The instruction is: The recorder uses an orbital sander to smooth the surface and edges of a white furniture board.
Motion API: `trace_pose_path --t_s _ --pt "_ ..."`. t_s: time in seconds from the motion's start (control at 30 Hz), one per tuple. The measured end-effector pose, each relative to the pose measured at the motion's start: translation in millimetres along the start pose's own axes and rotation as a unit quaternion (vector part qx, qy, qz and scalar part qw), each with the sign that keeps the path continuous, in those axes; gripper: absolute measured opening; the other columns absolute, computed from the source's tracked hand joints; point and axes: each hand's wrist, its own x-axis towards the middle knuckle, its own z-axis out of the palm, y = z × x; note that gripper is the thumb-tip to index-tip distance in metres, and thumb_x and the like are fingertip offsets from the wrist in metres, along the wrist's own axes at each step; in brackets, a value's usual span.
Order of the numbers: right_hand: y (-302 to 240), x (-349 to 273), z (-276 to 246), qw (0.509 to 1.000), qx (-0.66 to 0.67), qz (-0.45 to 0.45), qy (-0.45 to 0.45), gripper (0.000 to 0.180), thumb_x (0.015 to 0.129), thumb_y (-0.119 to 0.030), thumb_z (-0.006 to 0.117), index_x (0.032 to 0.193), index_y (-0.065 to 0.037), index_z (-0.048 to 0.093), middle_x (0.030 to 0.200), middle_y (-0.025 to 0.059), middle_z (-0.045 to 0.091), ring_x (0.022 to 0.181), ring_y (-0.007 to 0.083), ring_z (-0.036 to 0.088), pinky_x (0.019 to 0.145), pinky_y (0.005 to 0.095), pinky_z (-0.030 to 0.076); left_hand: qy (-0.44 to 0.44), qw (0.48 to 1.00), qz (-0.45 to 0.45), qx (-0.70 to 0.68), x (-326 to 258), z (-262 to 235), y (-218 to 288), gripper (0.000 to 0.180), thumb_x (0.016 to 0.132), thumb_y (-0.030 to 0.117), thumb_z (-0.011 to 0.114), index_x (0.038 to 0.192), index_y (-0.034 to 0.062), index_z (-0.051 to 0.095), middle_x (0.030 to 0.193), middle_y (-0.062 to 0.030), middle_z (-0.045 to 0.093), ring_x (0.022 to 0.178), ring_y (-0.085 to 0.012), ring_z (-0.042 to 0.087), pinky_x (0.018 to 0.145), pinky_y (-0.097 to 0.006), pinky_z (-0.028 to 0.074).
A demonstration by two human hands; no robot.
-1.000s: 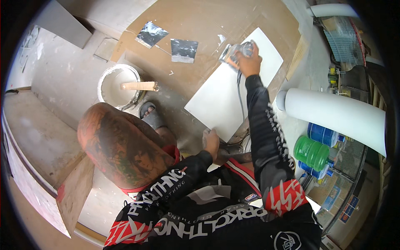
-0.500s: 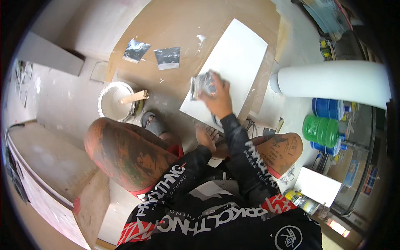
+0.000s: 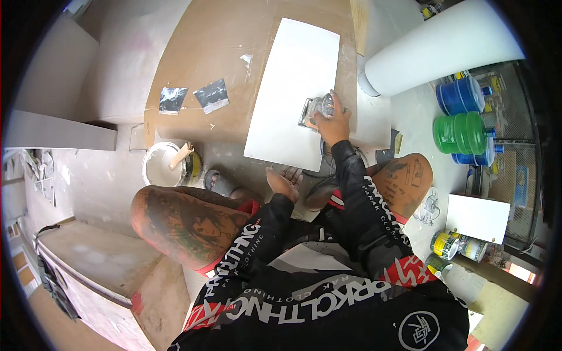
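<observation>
A long white panel (image 3: 284, 82) lies flat on brown cardboard in front of me. My right hand (image 3: 334, 121) is wrapped over the top of a grey electric palm sander (image 3: 319, 107), which rests on the panel near its right edge. Part of the sander is covered by my fingers, and a dark cord shows below my wrist. Just off the panel's near edge, my left hand (image 3: 285, 182) holds nothing, palm turned up and fingers apart.
Two dark sheets, probably sandpaper (image 3: 172, 100), lie on the cardboard (image 3: 199, 50) to the left. A whitish bucket (image 3: 153, 167) with a wooden stick (image 3: 181, 156) stands nearer. On the right are a large white roll (image 3: 439, 50), blue and green water jugs (image 3: 460, 133), and cans (image 3: 446, 244).
My right hand has moved the sander across the panel toward its right edge. My left hand has come into clearer view, palm up. The whole view has also turned somewhat.
</observation>
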Motion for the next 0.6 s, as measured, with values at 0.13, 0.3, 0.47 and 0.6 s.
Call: trace_pose_path --t_s 0.13,0.3,0.47,0.6 --pt "27 -6 9 0.999 0.041 -0.018 -0.028 0.082 0.082 -0.023 0.076 0.155 -0.027 0.038 0.137 0.0247 0.046 0.112 0.0368 0.062 0.100 0.0397 0.051 0.008 1.000 -0.011 0.003 4 7 -13 0.081 0.099 0.068 0.025 0.135 -0.0009 0.049 0.131 -0.0202 0.059 0.118 -0.0376 0.059 0.097 -0.043 0.044" --pt "-70 -80 53 0.985 0.058 -0.083 -0.137 0.080 0.081 -0.025 0.077 0.152 -0.034 0.042 0.131 0.0198 0.047 0.106 0.0412 0.065 0.091 0.0462 0.056 -0.579 0.795 -0.076 -0.162 88 -105 30 0.072 0.100 0.064 0.033 0.128 0.0015 0.056 0.120 -0.0164 0.067 0.109 -0.0309 0.064 0.093 -0.041 0.049" --pt "-50 -93 61 0.979 0.006 -0.143 -0.147 0.076 0.080 -0.025 0.076 0.148 -0.037 0.044 0.136 0.0215 0.045 0.110 0.0443 0.063 0.091 0.0511 0.056 -0.308 0.948 0.077 -0.033 52 -57 -10 0.062 0.103 0.054 0.034 0.128 0.0029 0.057 0.119 -0.0142 0.068 0.110 -0.0307 0.065 0.093 -0.043 0.051" --pt "-43 -99 49 0.980 -0.014 -0.113 -0.160 0.076 0.081 -0.024 0.075 0.148 -0.036 0.044 0.137 0.0213 0.045 0.111 0.0443 0.062 0.092 0.0511 0.055 -0.154 0.975 0.142 0.079 22 -39 -11 0.054 0.105 0.046 0.034 0.129 0.0040 0.058 0.118 -0.0124 0.069 0.110 -0.0305 0.065 0.092 -0.045 0.053"
